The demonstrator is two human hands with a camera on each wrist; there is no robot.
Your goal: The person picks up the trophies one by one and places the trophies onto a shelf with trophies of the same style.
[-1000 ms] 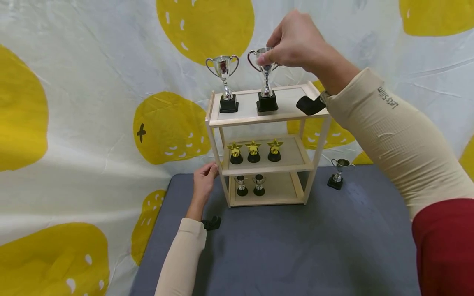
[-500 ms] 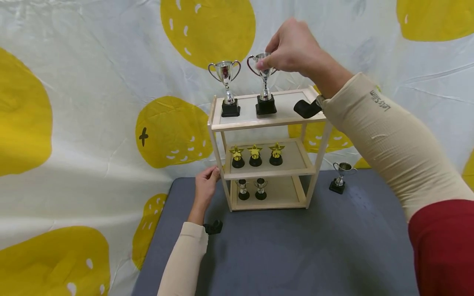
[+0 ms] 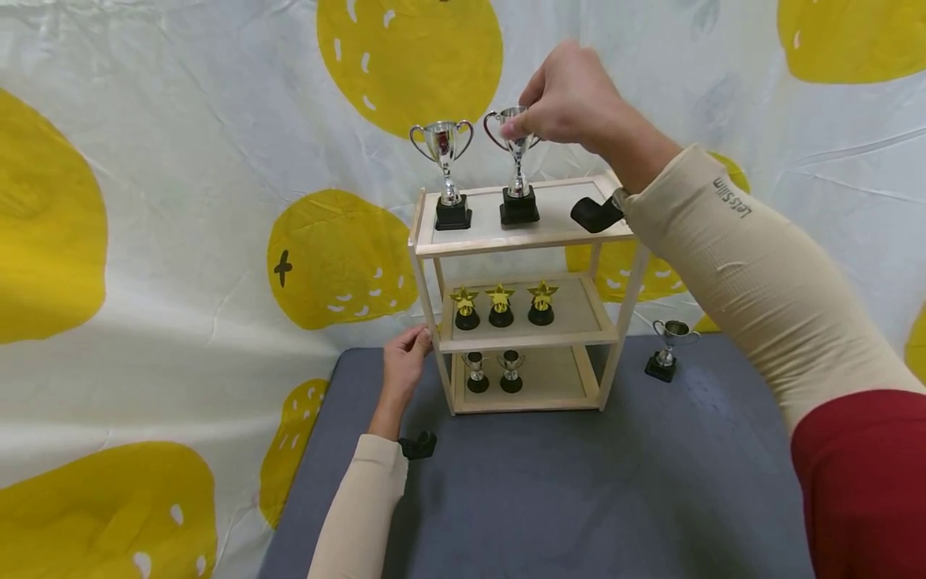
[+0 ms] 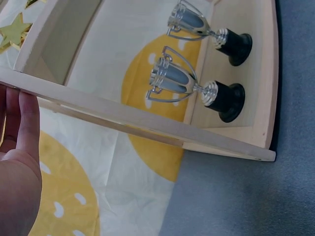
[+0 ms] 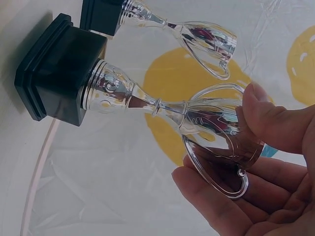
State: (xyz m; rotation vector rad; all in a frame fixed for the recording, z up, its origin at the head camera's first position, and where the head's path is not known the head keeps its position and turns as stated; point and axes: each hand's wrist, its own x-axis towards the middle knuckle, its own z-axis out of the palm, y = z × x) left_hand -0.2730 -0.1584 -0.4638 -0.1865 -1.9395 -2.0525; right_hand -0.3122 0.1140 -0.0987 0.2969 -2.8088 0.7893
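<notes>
My right hand (image 3: 575, 100) pinches the cup of a silver two-handled trophy (image 3: 519, 209) by its rim, thumb on one side and fingers on the other. Its square black base is right at the top tier of a wooden shelf rack (image 3: 531, 406). To its left on that tier stands a similar silver trophy (image 3: 453, 215), upright. My left hand (image 3: 402, 371) holds the rack's left front post at middle-tier height; in the left wrist view its fingers (image 4: 28, 120) pass partly behind the wood.
Three gold star trophies (image 3: 501, 310) line the middle tier. Two small silver trophies (image 3: 511, 374) stand on the bottom tier. Another silver trophy (image 3: 661, 366) stands right of the rack on the grey table (image 3: 550, 498). A yellow-patterned cloth (image 3: 181, 201) hangs behind.
The whole scene sits slightly lower in the head view as the camera shifts. Both hands keep their holds, and the trophy under my right hand stays at nearly the same spot on the top tier.
</notes>
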